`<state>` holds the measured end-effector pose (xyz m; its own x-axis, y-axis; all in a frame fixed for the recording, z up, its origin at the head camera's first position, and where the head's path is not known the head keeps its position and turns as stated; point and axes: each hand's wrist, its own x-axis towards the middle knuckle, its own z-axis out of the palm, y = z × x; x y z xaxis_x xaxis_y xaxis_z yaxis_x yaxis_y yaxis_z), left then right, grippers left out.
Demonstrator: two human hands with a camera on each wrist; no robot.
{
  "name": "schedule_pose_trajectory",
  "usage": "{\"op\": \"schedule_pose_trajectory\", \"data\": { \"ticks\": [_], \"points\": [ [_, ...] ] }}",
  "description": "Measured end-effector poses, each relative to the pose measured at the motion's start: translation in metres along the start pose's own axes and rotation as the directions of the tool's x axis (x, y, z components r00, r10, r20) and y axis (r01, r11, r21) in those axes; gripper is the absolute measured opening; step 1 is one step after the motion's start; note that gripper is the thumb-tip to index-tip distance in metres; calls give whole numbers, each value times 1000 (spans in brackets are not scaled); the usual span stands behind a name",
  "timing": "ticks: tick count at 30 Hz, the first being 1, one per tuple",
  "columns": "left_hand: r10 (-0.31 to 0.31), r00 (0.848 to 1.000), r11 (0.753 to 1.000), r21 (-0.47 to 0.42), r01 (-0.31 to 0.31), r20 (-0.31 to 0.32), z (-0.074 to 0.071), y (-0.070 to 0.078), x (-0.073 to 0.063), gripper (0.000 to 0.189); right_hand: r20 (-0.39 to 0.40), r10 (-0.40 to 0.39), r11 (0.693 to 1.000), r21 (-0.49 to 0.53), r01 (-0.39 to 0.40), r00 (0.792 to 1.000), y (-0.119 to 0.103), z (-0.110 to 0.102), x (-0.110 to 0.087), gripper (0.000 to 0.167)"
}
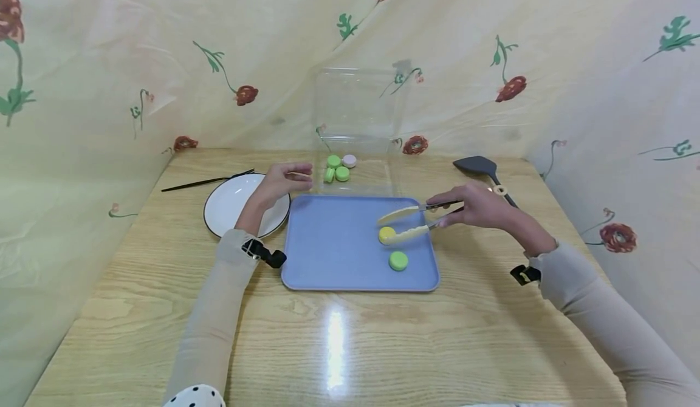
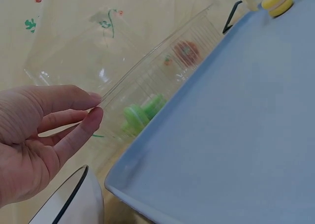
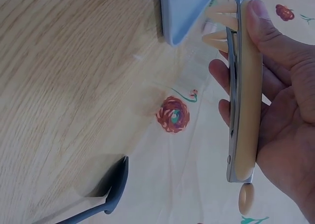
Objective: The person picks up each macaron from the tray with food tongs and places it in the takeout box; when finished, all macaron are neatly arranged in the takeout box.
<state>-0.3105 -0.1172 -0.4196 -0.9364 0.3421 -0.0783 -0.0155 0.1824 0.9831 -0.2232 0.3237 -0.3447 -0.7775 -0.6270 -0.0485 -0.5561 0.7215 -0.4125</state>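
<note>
My left hand (image 1: 280, 182) is at the left side of a clear plastic box (image 2: 162, 51), thumb and fingertips pinching its edge in the left wrist view. Several green macarons (image 1: 341, 174) and a pale pink one (image 1: 349, 161) lie inside; its lid stands raised behind. My right hand (image 1: 474, 205) grips tongs (image 3: 247, 96) with cream-coloured tips. Spread apart, the tips reach over a blue tray (image 1: 333, 243). The nearer tip overlaps a yellow macaron (image 1: 385, 233) on the tray. A green macaron (image 1: 398, 261) sits closer to the tray's front edge.
A white plate (image 1: 229, 203) with a dark rim is left of the tray, under my left wrist. Behind it lies a thin black utensil (image 1: 197, 184). A dark spatula (image 1: 477, 164) rests at the back right, and a flowered cloth (image 1: 246, 42) hangs behind the table.
</note>
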Motion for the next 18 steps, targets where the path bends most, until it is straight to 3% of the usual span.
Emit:
{"op": "schedule_pose_trajectory", "data": {
  "ticks": [18],
  "points": [
    [-14,1000,1000,-22,14,13,-1,3,-2,58,41,42,999,-11,-42,998,5,2,2,49]
  ]
}}
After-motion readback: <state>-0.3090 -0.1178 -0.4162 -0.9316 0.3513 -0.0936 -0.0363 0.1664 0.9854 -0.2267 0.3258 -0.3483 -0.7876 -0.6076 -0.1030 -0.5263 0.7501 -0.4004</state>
